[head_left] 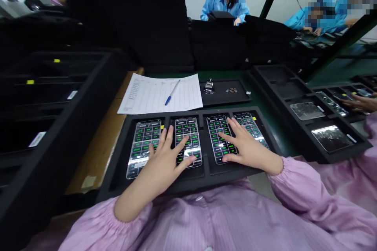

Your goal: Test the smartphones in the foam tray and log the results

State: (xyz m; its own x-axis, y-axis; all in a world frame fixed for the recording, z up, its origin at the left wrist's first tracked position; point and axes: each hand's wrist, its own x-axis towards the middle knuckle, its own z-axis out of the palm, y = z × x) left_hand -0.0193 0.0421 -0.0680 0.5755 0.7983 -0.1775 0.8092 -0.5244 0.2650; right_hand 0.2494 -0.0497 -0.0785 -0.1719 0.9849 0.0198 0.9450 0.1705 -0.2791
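Observation:
A black foam tray lies before me with smartphones in its compartments, their screens lit with grids of green labels. My left hand is open, fingers spread, over the far-left phone and the phone beside it; its thumb rests at the second one's screen. My right hand is open too, with fingers spread across the third phone and the near edge of the far-right phone. Neither hand grips anything. Parts of the screens are hidden under the hands.
Behind the tray lie a printed sheet with a blue pen and a shallow black tray with small parts. Foam trays flank both sides; the right one holds phones. A neighbour's hand works at far right.

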